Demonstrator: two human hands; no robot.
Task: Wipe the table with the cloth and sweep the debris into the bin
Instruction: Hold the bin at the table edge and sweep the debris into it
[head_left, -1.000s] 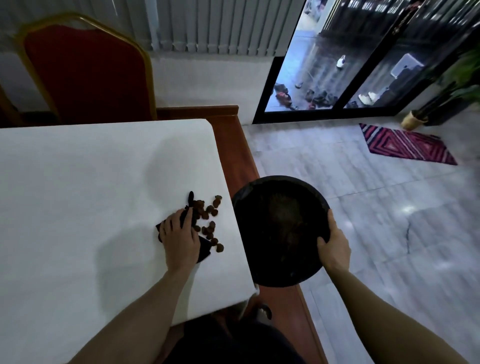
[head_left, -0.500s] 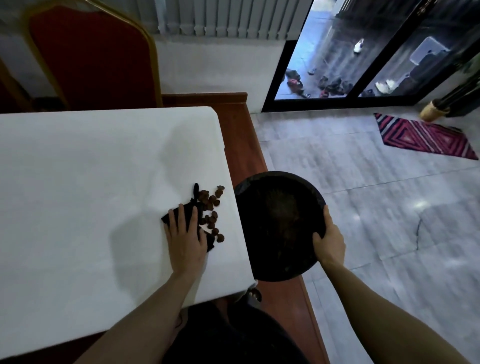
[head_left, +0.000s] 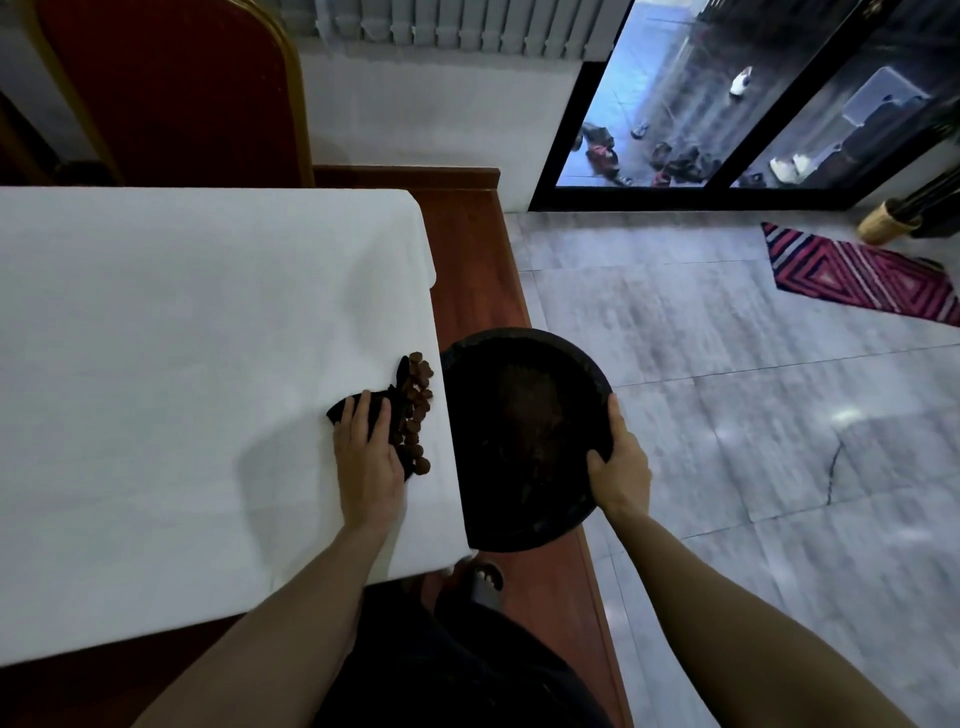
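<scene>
A white-covered table (head_left: 182, 364) fills the left. My left hand (head_left: 370, 452) lies flat, fingers straight, pressing a black cloth (head_left: 347, 409) onto the table near its right edge. A row of several brown debris pieces (head_left: 415, 405) is bunched against the cloth's right side, close to the table edge. My right hand (head_left: 618, 467) grips the right rim of a round black bin (head_left: 519, 436), held just beside and below the table edge, its mouth facing up.
A red chair with a gold frame (head_left: 171, 88) stands behind the table. A wooden platform (head_left: 467, 270) runs along the table's right side, above a grey tiled floor (head_left: 727, 389). A striped rug (head_left: 862, 275) and a glass door (head_left: 727, 93) lie at the far right.
My left hand has pushed the cloth and debris rightward toward the table edge, bunching the pieces into a row. The bin has come closer against the edge.
</scene>
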